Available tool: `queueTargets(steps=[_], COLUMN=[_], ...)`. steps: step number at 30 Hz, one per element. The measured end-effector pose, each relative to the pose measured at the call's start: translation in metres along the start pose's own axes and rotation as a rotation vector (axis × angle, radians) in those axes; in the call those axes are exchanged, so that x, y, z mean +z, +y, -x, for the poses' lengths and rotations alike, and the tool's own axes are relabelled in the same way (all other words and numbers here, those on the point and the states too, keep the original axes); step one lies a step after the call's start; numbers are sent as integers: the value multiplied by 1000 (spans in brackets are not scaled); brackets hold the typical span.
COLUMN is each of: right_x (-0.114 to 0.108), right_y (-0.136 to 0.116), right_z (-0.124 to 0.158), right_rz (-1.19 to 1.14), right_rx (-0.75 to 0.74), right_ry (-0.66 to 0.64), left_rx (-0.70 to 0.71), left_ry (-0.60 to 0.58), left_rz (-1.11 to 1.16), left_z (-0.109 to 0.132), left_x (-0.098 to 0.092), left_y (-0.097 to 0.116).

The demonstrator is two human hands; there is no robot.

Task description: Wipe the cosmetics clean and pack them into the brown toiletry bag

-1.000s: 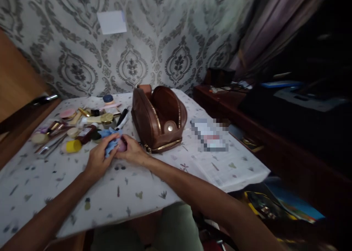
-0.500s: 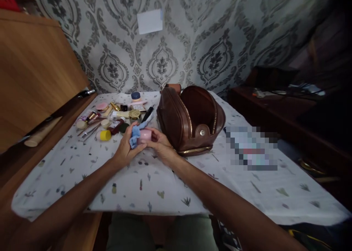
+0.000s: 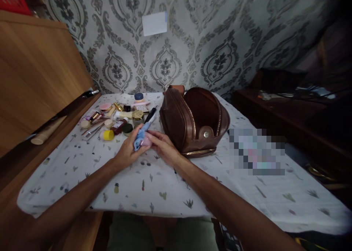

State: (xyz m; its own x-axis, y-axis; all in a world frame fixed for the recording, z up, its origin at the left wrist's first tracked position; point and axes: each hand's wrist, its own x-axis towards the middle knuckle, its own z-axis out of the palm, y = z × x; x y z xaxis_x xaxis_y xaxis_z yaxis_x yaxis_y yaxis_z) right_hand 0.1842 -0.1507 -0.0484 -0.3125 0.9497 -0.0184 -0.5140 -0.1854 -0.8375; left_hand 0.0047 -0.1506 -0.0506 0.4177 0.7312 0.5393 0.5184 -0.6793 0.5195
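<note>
A small pink jar (image 3: 146,141) is held between both hands above the patterned cloth, partly covered by fingers. My left hand (image 3: 131,148) is closed around a light blue cloth (image 3: 139,136) that presses against the jar's left side. My right hand (image 3: 163,146) grips the jar from the right. Just beyond the hands stand a gold-lidded jar (image 3: 138,116) and a dark round lid or jar (image 3: 127,129). Right of them sits a brown leather bag (image 3: 181,122), unzipped and gaping toward me.
Left of the hands lie several cosmetics, among them a yellow-capped bottle (image 3: 108,135), a dark red bottle (image 3: 120,126) and a blue-lidded jar (image 3: 139,97). A blurred-out flat object (image 3: 255,150) lies at right. A wooden cabinet (image 3: 41,67) borders the left side.
The pink jar has tilted and turned in my hands, with the blue cloth now covering more of it. The whole view has shifted slightly.
</note>
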Motion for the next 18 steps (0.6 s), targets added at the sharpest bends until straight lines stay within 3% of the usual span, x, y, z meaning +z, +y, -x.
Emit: queueTargets(steps=[6,12,18], right_x=[-2,-3,2], right_y=[3,6,2], right_z=[-2,-4,2], right_rz=[33,38,-52], right_rx=[-22,-40,-6], right_ry=[39,29,-13], left_rx=[101,350,198], left_ry=[45,61,80], left_rz=[-98,-113,-83], left_z=[1,-2,-7], left_x=[-2,-3,-5], left_y=[3,5,10])
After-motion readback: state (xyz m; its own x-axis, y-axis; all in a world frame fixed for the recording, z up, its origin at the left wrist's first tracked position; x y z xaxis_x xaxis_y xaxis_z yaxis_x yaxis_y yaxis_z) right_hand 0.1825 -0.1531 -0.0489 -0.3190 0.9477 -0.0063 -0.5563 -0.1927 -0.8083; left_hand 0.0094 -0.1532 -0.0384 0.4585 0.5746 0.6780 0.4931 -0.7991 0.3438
